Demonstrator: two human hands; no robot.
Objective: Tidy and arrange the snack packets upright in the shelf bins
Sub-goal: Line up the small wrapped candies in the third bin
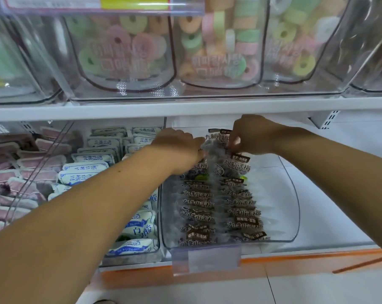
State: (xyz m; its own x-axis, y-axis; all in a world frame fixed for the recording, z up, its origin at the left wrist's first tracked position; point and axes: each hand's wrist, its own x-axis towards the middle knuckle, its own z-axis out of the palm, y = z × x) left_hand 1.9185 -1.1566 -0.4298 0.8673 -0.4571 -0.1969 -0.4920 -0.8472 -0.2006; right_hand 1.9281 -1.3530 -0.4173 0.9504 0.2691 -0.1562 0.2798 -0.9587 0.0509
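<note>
Step in hand: straightening the rearmost packets. Left hand [181, 148] and right hand [254, 134] each pinch the crinkly tops of the plum packets [218, 200] — glossy clear film, dark labels — which stand in two rows below the wrists in the clear bin [292, 216], rigid and round-cornered. Next, likely: draw the pinched packets upright, squared between the hands.

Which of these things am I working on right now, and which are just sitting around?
In the job: left hand, right hand, dark plum packets, clear bin.
Lying about: white-blue packets, pink packets, ring candies, label holder.
</note>
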